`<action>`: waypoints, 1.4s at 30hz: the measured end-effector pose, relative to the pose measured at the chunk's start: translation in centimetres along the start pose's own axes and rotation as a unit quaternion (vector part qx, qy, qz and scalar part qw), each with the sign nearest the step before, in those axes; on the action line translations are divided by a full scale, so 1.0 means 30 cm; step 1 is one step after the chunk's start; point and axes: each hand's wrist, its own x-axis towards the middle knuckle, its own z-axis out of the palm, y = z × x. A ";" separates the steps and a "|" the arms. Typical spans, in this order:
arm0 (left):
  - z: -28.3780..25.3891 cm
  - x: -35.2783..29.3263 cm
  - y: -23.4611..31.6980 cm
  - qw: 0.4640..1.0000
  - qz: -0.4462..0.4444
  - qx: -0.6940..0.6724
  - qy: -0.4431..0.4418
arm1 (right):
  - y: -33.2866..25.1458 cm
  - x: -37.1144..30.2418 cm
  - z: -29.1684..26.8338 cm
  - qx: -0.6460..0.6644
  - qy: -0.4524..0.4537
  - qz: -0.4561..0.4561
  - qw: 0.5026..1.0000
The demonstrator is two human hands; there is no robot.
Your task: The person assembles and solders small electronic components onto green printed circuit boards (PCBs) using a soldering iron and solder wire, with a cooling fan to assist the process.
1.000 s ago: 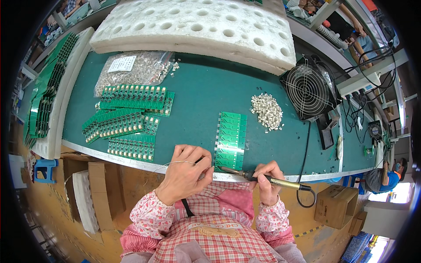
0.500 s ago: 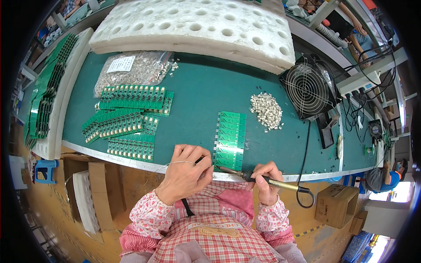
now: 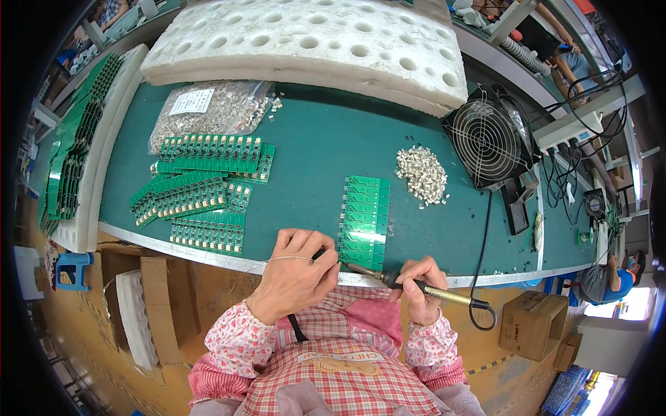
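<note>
My right hand (image 3: pixel 422 283) is closed round the handle of a soldering iron (image 3: pixel 451 297). The iron's narrow metal end points left, at the near edge of a green circuit board panel (image 3: pixel 364 215) lying by the table's front edge. Closed fingers of my left hand (image 3: pixel 295 270) pinch thin silvery solder wire (image 3: pixel 281 258), which runs across them; a small dark piece also shows at these fingers, its kind unclear. The left fingertips are close to the iron's tip at the board's near left corner, and they partly hide the contact point. Beyond the board lies a heap of small whitish connectors (image 3: pixel 421 176).
Stacked boards with fitted parts (image 3: pixel 208 154) lie on the left, near a plastic bag of small parts (image 3: pixel 208 114). White foam with holes (image 3: pixel 305 45) spans the back. A black fan (image 3: pixel 483 135) stands at right, and the iron's cord (image 3: pixel 483 239) crosses the table.
Almost nothing differs. My left fingers have shifted slightly, and the wire across them lies a little differently. The iron and the board stay in place.
</note>
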 end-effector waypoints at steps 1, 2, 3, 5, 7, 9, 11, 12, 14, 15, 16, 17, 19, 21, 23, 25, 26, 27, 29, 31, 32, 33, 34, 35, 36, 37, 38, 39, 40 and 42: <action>0.000 0.000 0.000 1.000 0.000 0.000 0.000 | 0.000 0.000 0.000 -0.001 -0.003 -0.001 1.000; 0.001 0.000 0.001 1.000 -0.001 0.001 0.002 | 0.001 0.000 0.000 -0.001 -0.003 -0.001 1.000; 0.001 -0.001 0.001 1.000 -0.001 0.002 0.004 | 0.002 0.000 -0.001 -0.003 -0.004 -0.003 1.000; 0.005 -0.002 -0.001 1.000 -0.004 -0.003 0.011 | 0.004 -0.001 -0.002 -0.004 -0.005 -0.005 1.000; 0.004 -0.003 0.000 1.000 -0.006 -0.008 0.019 | 0.005 -0.003 -0.001 -0.004 -0.003 -0.002 1.000; 0.000 -0.005 0.001 0.998 -0.027 -0.040 0.033 | 0.004 0.000 -0.003 -0.007 0.002 -0.020 1.000; -0.001 -0.009 -0.004 0.997 -0.033 -0.052 0.044 | -0.002 -0.004 -0.004 -0.010 0.005 -0.038 0.999; -0.002 -0.011 -0.006 0.996 -0.039 -0.064 0.056 | -0.013 -0.020 -0.004 0.020 0.037 -0.024 0.999; -0.010 -0.013 0.001 0.995 -0.043 -0.062 0.059 | -0.030 -0.041 -0.007 0.051 0.069 -0.011 0.996; -0.015 -0.014 0.008 0.995 -0.047 -0.060 0.062 | -0.037 -0.047 -0.011 0.030 0.071 -0.036 0.996; -0.018 -0.016 0.020 0.995 -0.045 -0.061 0.061 | -0.041 -0.052 -0.016 0.008 0.074 -0.061 0.995; -0.021 -0.020 0.038 0.997 -0.029 -0.057 0.051 | -0.039 -0.045 -0.028 -0.036 0.036 -0.121 0.991; -0.013 -0.030 0.077 0.998 -0.012 -0.054 0.039 | -0.049 -0.037 -0.018 -0.146 0.007 -0.153 0.977; 0.005 -0.039 0.121 0.998 0.031 -0.051 0.012 | -0.082 -0.036 0.006 -0.319 -0.042 -0.169 0.932; 0.024 -0.043 0.150 0.997 0.045 -0.067 0.008 | -0.068 -0.062 0.033 -0.313 -0.055 -0.144 0.937; 0.026 -0.047 0.159 0.996 0.058 -0.074 0.002 | -0.044 -0.067 0.049 -0.314 -0.076 -0.145 0.935; 0.017 -0.041 0.158 0.996 0.060 -0.074 0.002 | -0.043 -0.066 0.045 -0.315 -0.074 -0.146 0.935; -0.002 -0.030 0.157 0.997 0.046 -0.069 0.008 | -0.043 -0.066 0.040 -0.315 -0.076 -0.135 0.936; -0.029 -0.028 0.144 0.997 0.035 -0.063 0.015 | -0.028 -0.059 0.023 -0.312 -0.061 -0.144 0.937; -0.051 -0.055 0.115 0.999 0.036 0.004 -0.025 | -0.032 -0.026 0.022 -0.316 -0.037 -0.144 0.937; -0.052 -0.074 0.101 0.999 0.038 0.006 -0.024 | -0.031 -0.007 0.023 -0.319 -0.015 -0.142 0.937; -0.048 -0.097 0.087 1.000 -0.002 -0.014 -0.005 | -0.028 0.009 0.025 -0.339 -0.001 -0.130 0.932; -0.051 -0.113 0.082 0.998 -0.041 -0.034 0.014 | -0.031 0.036 0.044 -0.338 0.000 -0.133 0.932; -0.049 -0.116 0.077 0.995 -0.074 -0.051 0.048 | -0.027 0.069 0.072 -0.318 0.060 -0.092 0.942; -0.050 -0.118 0.074 0.995 -0.071 -0.052 0.049 | -0.025 0.097 0.086 -0.295 0.119 -0.050 0.947; -0.056 -0.119 0.072 0.988 -0.107 -0.083 0.072 | -0.022 0.120 0.085 -0.321 0.093 -0.019 0.942; -0.063 -0.120 0.071 0.979 -0.143 -0.113 0.095 | -0.018 0.142 0.091 -0.320 0.092 -0.021 0.943; -0.063 -0.118 0.080 0.969 -0.181 -0.138 0.101 | -0.012 0.163 0.099 -0.320 0.097 -0.012 0.942; -0.065 -0.116 0.089 0.969 -0.178 -0.137 0.107 | -0.013 0.177 0.106 -0.322 0.103 -0.007 0.941; -0.070 -0.116 0.098 0.928 -0.256 -0.244 0.119 | -0.018 0.190 0.113 -0.334 0.090 -0.017 0.938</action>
